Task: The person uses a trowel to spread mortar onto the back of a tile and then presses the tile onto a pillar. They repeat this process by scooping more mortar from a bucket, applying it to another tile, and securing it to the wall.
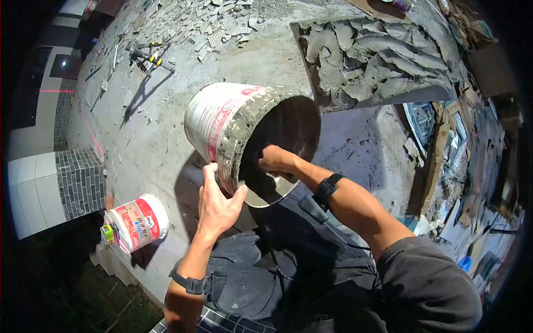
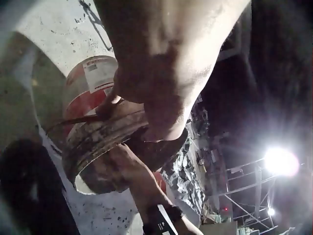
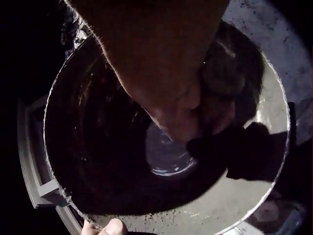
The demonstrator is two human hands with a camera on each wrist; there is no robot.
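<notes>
A large white bucket with red print (image 1: 208, 119) is tipped on its side, its mouth facing the person and its rim crusted with grey mortar. My left hand (image 1: 218, 202) grips the rim from below, thumb at the mouth. My right hand (image 1: 276, 159) reaches inside with curled fingers. In the right wrist view, a greyish thing with a rounded, bright edge (image 3: 170, 155) sticks out from under the right hand (image 3: 181, 120); shadow hides its kind. Dark, wet-looking residue coats the bucket's inner wall (image 3: 98, 147).
A panel spread with ridged grey mortar (image 1: 377, 61) lies beyond the bucket. At left stands a smaller red-and-white bucket (image 1: 139, 222) with a yellow-green tape measure (image 1: 107, 234) at its side. A black-and-yellow tool (image 1: 150, 58) stands near scattered chips (image 1: 222, 28). Boards and debris (image 1: 455, 161) line the right.
</notes>
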